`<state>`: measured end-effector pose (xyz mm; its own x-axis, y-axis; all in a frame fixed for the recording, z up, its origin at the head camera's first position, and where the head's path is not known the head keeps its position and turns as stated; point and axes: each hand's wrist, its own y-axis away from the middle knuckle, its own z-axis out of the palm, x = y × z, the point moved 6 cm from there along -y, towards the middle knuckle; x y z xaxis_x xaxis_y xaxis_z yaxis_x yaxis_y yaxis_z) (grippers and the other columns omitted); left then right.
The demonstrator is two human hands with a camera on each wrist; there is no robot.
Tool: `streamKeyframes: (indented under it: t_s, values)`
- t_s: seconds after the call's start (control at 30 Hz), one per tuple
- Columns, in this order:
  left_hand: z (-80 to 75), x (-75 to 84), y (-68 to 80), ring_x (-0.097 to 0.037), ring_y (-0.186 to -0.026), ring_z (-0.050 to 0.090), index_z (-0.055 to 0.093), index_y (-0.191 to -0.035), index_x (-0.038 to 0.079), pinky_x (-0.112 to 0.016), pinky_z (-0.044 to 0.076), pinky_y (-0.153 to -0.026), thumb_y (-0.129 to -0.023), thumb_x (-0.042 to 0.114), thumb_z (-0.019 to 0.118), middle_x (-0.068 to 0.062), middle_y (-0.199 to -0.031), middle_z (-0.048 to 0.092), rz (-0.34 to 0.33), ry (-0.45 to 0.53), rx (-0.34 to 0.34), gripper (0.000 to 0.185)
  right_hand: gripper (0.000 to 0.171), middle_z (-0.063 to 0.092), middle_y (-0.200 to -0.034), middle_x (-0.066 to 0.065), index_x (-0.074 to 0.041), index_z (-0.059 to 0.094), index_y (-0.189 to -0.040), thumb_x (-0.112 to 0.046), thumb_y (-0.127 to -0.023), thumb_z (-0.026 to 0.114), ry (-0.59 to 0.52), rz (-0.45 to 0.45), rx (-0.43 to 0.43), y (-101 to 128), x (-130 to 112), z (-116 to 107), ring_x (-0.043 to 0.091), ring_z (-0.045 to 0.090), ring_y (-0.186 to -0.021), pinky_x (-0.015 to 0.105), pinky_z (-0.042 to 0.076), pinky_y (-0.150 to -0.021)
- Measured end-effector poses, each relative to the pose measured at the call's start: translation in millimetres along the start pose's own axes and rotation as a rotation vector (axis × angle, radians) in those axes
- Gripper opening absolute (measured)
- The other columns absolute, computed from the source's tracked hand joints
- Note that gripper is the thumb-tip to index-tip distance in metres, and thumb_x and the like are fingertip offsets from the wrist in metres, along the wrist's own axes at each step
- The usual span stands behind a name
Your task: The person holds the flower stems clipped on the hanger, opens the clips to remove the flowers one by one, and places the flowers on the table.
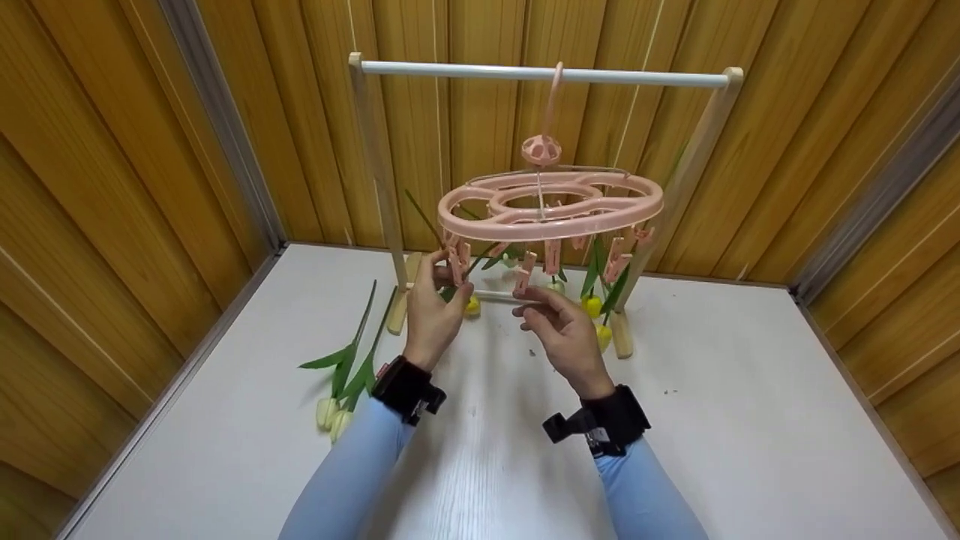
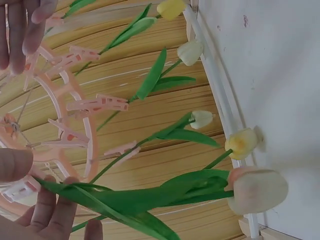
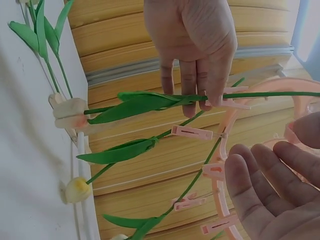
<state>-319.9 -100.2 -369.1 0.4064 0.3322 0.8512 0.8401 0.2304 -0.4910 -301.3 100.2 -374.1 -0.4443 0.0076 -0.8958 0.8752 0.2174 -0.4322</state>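
Note:
A pink oval clip hanger [image 1: 551, 206] hangs by its hook from the white rail [image 1: 450, 70] of a wooden rack. Several tulips dangle head down from its clips. My left hand [image 1: 437, 289] pinches a clip at the hanger's left end together with a green tulip stem [image 3: 150, 102]. That tulip's pale peach head [image 2: 257, 190] hangs low by the rack's bottom bar. My right hand [image 1: 536, 304] hovers just right of it under the hanger, fingers relaxed and holding nothing. In the right wrist view the right hand [image 3: 280, 160] lies palm open beside the pink ring [image 3: 235, 130].
Two pale tulips [image 1: 337, 390] with long green leaves lie on the white table [image 1: 712, 420] at the left of the rack. Wooden panel walls close in the table on three sides. The rack's feet [image 1: 621, 334] stand near the back wall.

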Motion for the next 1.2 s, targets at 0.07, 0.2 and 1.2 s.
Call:
streamKeyframes:
  t_s: [0.07, 0.2, 1.2]
  values:
    - [2.5, 1.8, 3.4, -0.027, -0.096, 0.066, 0.053, -0.136, 0.000, -0.049, 0.054, -0.093, -0.089, -0.002, 0.076, -0.014, -0.102, 0.069, 0.006, 0.026, -0.014, 0.052, 0.030, 0.066, -0.126, 0.025, 0.008, 0.064, -0.130, 0.005, -0.100, 0.059, -0.001, 0.005, -0.007, -0.9, 0.2, 1.0, 0.027, 0.068, -0.104, 0.031, 0.057, -0.086]
    - [5.5, 6.5, 11.5, -0.028, -0.095, 0.067, 0.052, -0.130, -0.002, -0.049, 0.055, -0.091, -0.089, -0.003, 0.076, -0.015, -0.103, 0.070, 0.026, 0.067, -0.027, 0.048, 0.026, 0.069, -0.119, 0.022, 0.008, 0.067, -0.125, 0.005, -0.100, 0.059, 0.015, 0.004, -0.041, -2.2, 0.7, 3.7, 0.027, 0.068, -0.104, 0.030, 0.057, -0.085]
    - [33.4, 35.4, 45.3, -0.018, -0.087, 0.065, 0.068, -0.119, 0.005, -0.030, 0.054, -0.077, -0.092, 0.004, 0.076, -0.007, -0.107, 0.070, 0.103, 0.118, -0.190, 0.028, 0.041, 0.063, -0.130, 0.023, 0.010, 0.055, -0.140, 0.005, -0.100, 0.058, -0.066, -0.065, -0.083, -24.7, -19.3, -6.5, 0.014, 0.067, -0.097, 0.033, 0.057, -0.086]
